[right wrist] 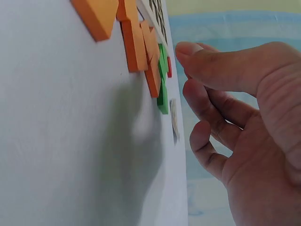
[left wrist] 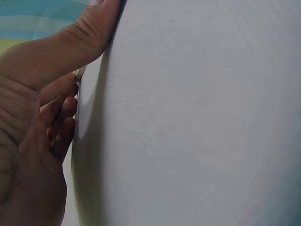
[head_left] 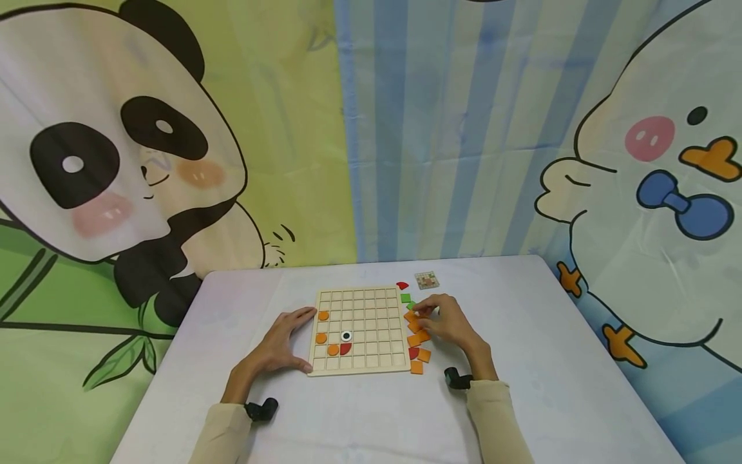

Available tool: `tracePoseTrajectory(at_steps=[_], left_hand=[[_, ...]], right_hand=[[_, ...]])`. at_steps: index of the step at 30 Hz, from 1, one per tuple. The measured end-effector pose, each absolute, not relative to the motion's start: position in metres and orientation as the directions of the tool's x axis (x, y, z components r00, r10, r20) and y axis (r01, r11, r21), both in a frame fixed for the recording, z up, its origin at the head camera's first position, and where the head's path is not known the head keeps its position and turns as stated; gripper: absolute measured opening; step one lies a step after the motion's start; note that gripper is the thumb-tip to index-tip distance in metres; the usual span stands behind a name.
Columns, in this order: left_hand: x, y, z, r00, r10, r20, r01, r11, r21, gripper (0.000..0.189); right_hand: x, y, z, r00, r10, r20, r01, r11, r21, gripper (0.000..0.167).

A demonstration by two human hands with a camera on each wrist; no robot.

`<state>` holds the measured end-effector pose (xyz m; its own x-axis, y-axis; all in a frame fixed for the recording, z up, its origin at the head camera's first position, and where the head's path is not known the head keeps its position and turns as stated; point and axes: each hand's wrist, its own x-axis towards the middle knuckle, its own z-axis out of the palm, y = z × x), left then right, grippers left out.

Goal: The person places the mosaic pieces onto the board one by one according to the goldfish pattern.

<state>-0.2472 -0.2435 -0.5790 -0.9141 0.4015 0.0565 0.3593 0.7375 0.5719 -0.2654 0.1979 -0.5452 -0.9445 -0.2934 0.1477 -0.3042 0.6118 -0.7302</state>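
A pale wooden grid board (head_left: 377, 372) lies on the table. Three orange discs (head_left: 323, 316), a black-and-white round piece (head_left: 346, 336) and a red piece with a curved edge (head_left: 345, 348) sit in its cells, on the left side. My left hand (head_left: 278, 345) rests at the board's left edge, thumb near the front corner, fingers farther back. Over the pieces along the right edge hovers my right hand (head_left: 449, 320), fingers bent, thumb near the index finger; nothing shows between them in the right wrist view. Beneath it are orange squares (right wrist: 136, 47) and green pieces (right wrist: 162, 94).
More orange squares (head_left: 417, 367) and a red piece (head_left: 413, 353) lie near the board's front right corner. A red piece (head_left: 402, 285) and a small patterned card (head_left: 427, 280) lie behind. Printed curtains (head_left: 406, 129) hang beyond the white table (head_left: 348, 419).
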Motion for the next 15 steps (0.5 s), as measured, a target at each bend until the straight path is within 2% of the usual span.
tracePoseTrajectory(at_steps=[15], left_hand=[[-0.248,-0.244,-0.579,-0.912,0.406,0.061,0.363,0.727,0.583,0.139]], right_hand=[[-0.266,0.212,-0.554,-0.954,-0.264,0.141,-0.287,0.671,-0.683,0.033]])
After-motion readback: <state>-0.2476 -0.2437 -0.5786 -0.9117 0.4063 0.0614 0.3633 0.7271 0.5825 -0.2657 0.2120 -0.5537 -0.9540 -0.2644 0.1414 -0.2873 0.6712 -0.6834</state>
